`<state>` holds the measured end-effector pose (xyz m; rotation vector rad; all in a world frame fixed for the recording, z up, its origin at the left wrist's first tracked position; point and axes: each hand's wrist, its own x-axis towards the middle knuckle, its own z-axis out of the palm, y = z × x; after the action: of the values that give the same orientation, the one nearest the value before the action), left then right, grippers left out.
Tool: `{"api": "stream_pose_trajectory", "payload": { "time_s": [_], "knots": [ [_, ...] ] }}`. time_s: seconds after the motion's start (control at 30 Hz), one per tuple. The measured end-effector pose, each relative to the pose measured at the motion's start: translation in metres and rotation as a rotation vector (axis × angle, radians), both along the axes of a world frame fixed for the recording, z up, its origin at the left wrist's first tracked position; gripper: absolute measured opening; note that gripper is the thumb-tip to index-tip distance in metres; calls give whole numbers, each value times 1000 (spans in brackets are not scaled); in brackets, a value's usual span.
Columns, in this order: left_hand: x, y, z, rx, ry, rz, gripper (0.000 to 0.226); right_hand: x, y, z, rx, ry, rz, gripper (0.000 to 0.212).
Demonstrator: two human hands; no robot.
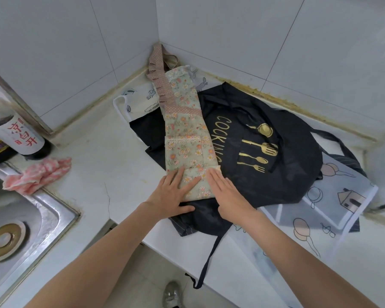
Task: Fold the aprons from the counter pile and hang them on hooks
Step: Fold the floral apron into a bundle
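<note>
I have both palms flat on the floral apron (183, 130), smoothing it: my left hand (172, 192) presses the near left corner, my right hand (228, 192) the near right edge, fingers straight on both, gripping nothing. The apron is already folded lengthwise into a long narrow strip that runs away from my fingertips toward the tiled corner, so I judge I am mid-fold on this one.

Next, I think, comes a crosswise fold: pinch the end under my palms and carry it up toward the frilled far end, keeping the layers lined up.

The cloth looks like thin, soft cotton, pale green with small orange flowers, a lace band across it and a brown dotted ruffle (159, 85) at the far end. Beneath it and to the right of my right hand lies the black apron (265, 174), smooth, slightly shiny, printed in gold, its strap (209, 258) dangling over the worktop (111, 165) edge. No hooks are in view.
</note>
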<state>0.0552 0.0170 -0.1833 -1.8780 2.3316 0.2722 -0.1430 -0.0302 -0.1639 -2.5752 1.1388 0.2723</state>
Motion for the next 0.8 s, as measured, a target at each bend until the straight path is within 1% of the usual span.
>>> {"api": "stream_pose_trajectory", "payload": {
  "time_s": [0.03, 0.1, 0.2, 0.27, 0.37, 0.47, 0.53, 0.6, 0.63, 0.67, 0.73, 0.8],
  "knots": [
    [3, -1, 1, 48, 7, -8, 84, 2, -4, -2, 20, -28, -33, 90],
    [11, -3, 6, 129, 101, 25, 83, 7, -11, -2, 53, -83, -99, 86],
    [23, -6, 17, 200, 356, 168, 78, 10, -26, 1, 160, -181, -234, 80],
    [32, -10, 19, 195, 485, 259, 67, 12, -37, 8, 248, -238, -301, 74],
    [37, -17, 22, 182, 662, 383, 51, 11, -53, 20, 345, -276, -325, 61],
    [43, -27, 22, 195, 800, 493, 48, 11, -65, 31, 396, -327, -359, 43],
    [43, -33, 23, 179, 883, 580, 44, 10, -70, 30, 436, -433, -447, 31],
    [42, -39, 23, 144, 986, 693, 38, 14, -78, 27, 476, -563, -587, 30],
    [41, -42, 24, 126, 1017, 733, 36, 19, -84, 25, 462, -590, -635, 32],
    [41, -45, 24, 114, 1016, 761, 35, 25, -90, 24, 419, -569, -640, 36],
    [40, -53, 24, 114, 982, 808, 36, 37, -101, 23, 304, -427, -593, 40],
    [40, -62, 24, 126, 933, 844, 35, 48, -108, 21, 212, -332, -547, 42]
  ]
}}
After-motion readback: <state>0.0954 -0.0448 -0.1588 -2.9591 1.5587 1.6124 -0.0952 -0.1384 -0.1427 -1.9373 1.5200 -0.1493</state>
